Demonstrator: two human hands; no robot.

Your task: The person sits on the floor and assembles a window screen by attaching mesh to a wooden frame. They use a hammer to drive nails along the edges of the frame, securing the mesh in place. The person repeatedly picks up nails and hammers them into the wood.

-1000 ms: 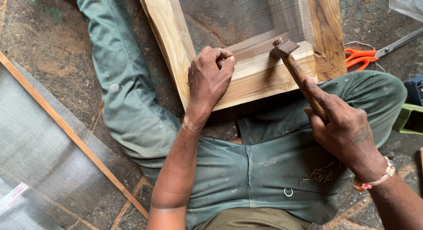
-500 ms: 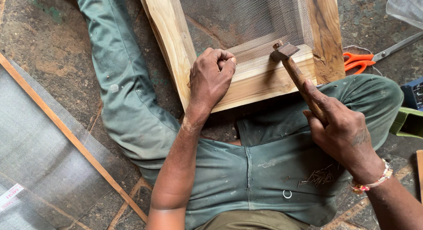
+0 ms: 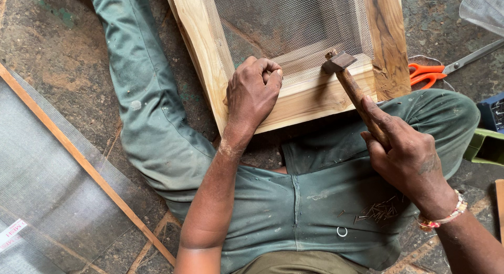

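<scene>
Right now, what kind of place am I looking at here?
Probably a small carpentry or screen-making workshop, worked at floor level. A wooden frame covered with wire mesh lies on the stone floor, the right hand holds a hammer, and orange-handled scissors lie nearby.

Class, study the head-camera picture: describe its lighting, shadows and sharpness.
Head view: soft, even daylight, no glare; a faint shadow lies under the left hand on the wooden frame; the right hand, hammer and mesh look sharp; no motion blur, slight wide-angle stretch at the edges.
</scene>
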